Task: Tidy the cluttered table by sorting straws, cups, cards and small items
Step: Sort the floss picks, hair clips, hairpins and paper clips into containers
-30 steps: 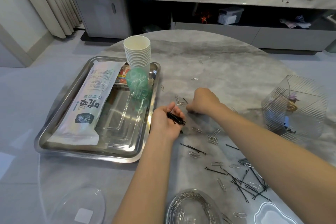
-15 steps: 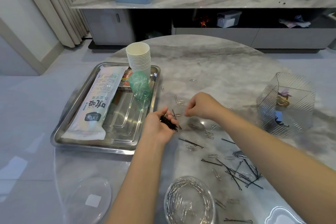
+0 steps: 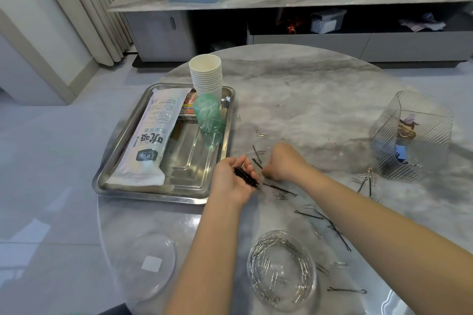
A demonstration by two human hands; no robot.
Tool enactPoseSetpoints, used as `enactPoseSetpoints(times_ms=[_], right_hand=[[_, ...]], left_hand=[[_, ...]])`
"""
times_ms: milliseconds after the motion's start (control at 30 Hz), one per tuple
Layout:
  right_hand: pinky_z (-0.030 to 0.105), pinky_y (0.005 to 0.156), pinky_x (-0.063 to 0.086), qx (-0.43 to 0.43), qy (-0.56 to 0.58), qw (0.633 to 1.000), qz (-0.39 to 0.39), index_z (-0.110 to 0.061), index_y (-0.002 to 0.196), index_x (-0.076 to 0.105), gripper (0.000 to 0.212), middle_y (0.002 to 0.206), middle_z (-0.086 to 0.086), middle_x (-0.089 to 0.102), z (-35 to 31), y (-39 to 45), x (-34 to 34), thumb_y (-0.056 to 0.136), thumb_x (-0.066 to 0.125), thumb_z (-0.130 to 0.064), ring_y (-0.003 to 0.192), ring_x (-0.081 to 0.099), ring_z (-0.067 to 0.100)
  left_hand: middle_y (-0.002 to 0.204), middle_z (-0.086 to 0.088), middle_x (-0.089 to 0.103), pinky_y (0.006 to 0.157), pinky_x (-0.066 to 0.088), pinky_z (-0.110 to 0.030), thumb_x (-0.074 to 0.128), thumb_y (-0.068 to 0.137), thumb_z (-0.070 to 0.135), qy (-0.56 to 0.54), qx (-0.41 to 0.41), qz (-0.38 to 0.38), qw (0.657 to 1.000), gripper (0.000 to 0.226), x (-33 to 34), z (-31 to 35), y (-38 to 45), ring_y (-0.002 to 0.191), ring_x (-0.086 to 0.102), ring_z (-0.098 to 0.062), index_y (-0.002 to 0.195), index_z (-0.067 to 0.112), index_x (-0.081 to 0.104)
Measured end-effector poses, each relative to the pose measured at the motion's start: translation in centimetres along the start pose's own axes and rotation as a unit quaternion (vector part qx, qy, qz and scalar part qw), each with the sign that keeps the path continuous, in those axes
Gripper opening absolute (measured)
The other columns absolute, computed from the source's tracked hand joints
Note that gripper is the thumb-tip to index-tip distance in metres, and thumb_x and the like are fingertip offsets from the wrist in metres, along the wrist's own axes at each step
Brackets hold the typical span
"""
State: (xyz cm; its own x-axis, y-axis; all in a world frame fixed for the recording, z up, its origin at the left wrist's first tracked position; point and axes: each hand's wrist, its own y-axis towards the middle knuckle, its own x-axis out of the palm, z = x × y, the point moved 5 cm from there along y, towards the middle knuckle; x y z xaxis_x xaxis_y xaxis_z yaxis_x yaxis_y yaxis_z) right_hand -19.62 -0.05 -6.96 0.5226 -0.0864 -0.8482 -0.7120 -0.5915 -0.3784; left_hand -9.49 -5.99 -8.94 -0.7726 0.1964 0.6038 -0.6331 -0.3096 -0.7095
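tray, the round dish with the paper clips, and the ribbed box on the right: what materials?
Tray: looks like polished stainless steel, with mirror reflections. Round dish: clear, glossy, glass or plastic, can't tell. Ribbed box: clear, fluted walls, probably acrylic.

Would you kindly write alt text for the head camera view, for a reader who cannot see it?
A person's left hand cups a bundle of black hairpins while the right hand picks at a pin on the marble table. Paper clips and pins lie scattered around a clear bowl of paper clips; a steel tray holds stacked paper cups.
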Motion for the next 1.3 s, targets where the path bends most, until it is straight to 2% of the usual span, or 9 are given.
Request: enactPoseSetpoints(times_ms=[100, 167, 300, 400, 533, 700, 867, 1067, 1300], right_hand=[[0.021, 0.043, 0.03, -0.001, 0.074, 0.997, 0.006, -0.012, 0.048, 0.042, 0.035, 0.031, -0.003, 0.033, 0.3, -1.5, -1.4, 0.076, 0.063, -0.014, 0.048, 0.035, 0.015], [0.025, 0.046, 0.023, -0.02, 0.14, 0.99, 0.002, -0.01, 0.058, 0.053, 0.025, 0.045, -0.001, 0.032, -0.1, -2.5, -2.3, 0.075, 0.069, -0.017, 0.053, 0.028, 0.015], [0.027, 0.058, 0.03, -0.059, 0.141, 0.988, -0.03, 0.006, 0.071, 0.066, 0.033, 0.062, 0.007, 0.044, -1.7, -3.8, -2.6, 0.073, 0.074, -0.026, 0.062, 0.039, 0.015], [0.02, 0.053, 0.033, -0.063, 0.13, 0.989, -0.042, -0.005, 0.065, 0.07, 0.022, 0.057, 0.002, 0.048, -2.1, -3.4, -3.1, 0.074, 0.077, -0.024, 0.054, 0.041, 0.008], [0.019, 0.052, 0.035, -0.019, 0.119, 0.991, 0.055, -0.008, 0.072, 0.071, 0.012, 0.064, 0.0, 0.059, -0.8, -1.0, -4.1, 0.079, 0.074, -0.018, 0.062, 0.051, 0.01], [0.022, 0.059, 0.041, 0.0, 0.031, 0.999, 0.04, -0.009, 0.084, 0.076, 0.014, 0.074, 0.004, 0.067, -0.6, 1.2, -0.8, 0.076, 0.075, -0.021, 0.073, 0.058, 0.014], [0.022, 0.065, 0.042, -0.001, 0.041, 0.995, 0.091, -0.005, 0.08, 0.072, 0.008, 0.085, 0.01, 0.072, -1.1, 2.1, -0.3, 0.079, 0.07, -0.012, 0.084, 0.065, 0.021], [0.025, 0.043, 0.027, -0.001, -0.062, 0.998, 0.027, -0.01, 0.05, 0.04, 0.032, 0.05, 0.006, 0.039, -0.9, 1.4, -0.1, 0.077, 0.057, -0.008, 0.063, 0.044, 0.025], [0.024, 0.055, 0.035, -0.011, -0.119, 0.992, 0.033, -0.014, 0.051, 0.033, 0.037, 0.052, 0.004, 0.034, -0.7, 0.9, 0.2, 0.078, 0.057, -0.008, 0.066, 0.044, 0.027]], left_hand=[[0.067, -0.004, 0.046, 0.047, 0.035, -0.021, 0.031, 0.097, 0.017, 0.002, -0.005, -0.006, 1.0, 0.024, -0.3, -0.2, -0.2, 0.051, 0.042, -0.012, 0.087, 0.007, 0.05], [0.066, -0.004, 0.046, 0.049, 0.035, -0.022, 0.031, 0.097, 0.021, -0.002, -0.004, -0.018, 1.0, 0.025, -0.2, -0.4, 0.0, 0.051, 0.042, -0.013, 0.084, 0.008, 0.048], [0.072, -0.006, 0.048, 0.057, 0.037, -0.026, 0.035, 0.098, 0.032, -0.02, -0.015, -0.036, 0.999, 0.032, 0.2, -0.5, 0.2, 0.06, 0.045, -0.016, 0.086, 0.007, 0.05], [0.073, -0.006, 0.049, 0.058, 0.039, -0.027, 0.037, 0.098, 0.034, -0.039, -0.01, -0.046, 0.998, 0.034, 0.5, -0.4, 0.0, 0.061, 0.048, -0.017, 0.085, 0.007, 0.052], [0.062, -0.001, 0.044, 0.043, 0.034, -0.019, 0.033, 0.097, 0.019, -0.052, 0.003, -0.018, 0.998, 0.029, 0.0, 0.3, 0.4, 0.05, 0.039, -0.012, 0.075, 0.012, 0.051], [0.064, 0.0, 0.043, 0.043, 0.032, -0.018, 0.032, 0.092, 0.008, -0.037, -0.016, -0.016, 0.999, 0.023, -0.2, -0.1, 0.7, 0.052, 0.038, -0.011, 0.078, 0.014, 0.049], [0.065, 0.0, 0.044, 0.048, 0.03, -0.02, 0.031, 0.092, 0.012, -0.041, -0.009, -0.014, 0.999, 0.024, -0.2, -0.1, 1.2, 0.053, 0.038, -0.011, 0.078, 0.013, 0.05], [0.066, -0.001, 0.044, 0.053, 0.029, -0.021, 0.031, 0.092, 0.012, -0.044, -0.01, -0.016, 0.999, 0.024, 0.0, -0.3, 1.3, 0.054, 0.038, -0.012, 0.078, 0.012, 0.05], [0.067, -0.002, 0.044, 0.053, 0.03, -0.022, 0.031, 0.092, 0.012, -0.038, 0.001, -0.006, 0.999, 0.025, -0.2, -0.5, 1.6, 0.055, 0.038, -0.012, 0.079, 0.011, 0.051]])
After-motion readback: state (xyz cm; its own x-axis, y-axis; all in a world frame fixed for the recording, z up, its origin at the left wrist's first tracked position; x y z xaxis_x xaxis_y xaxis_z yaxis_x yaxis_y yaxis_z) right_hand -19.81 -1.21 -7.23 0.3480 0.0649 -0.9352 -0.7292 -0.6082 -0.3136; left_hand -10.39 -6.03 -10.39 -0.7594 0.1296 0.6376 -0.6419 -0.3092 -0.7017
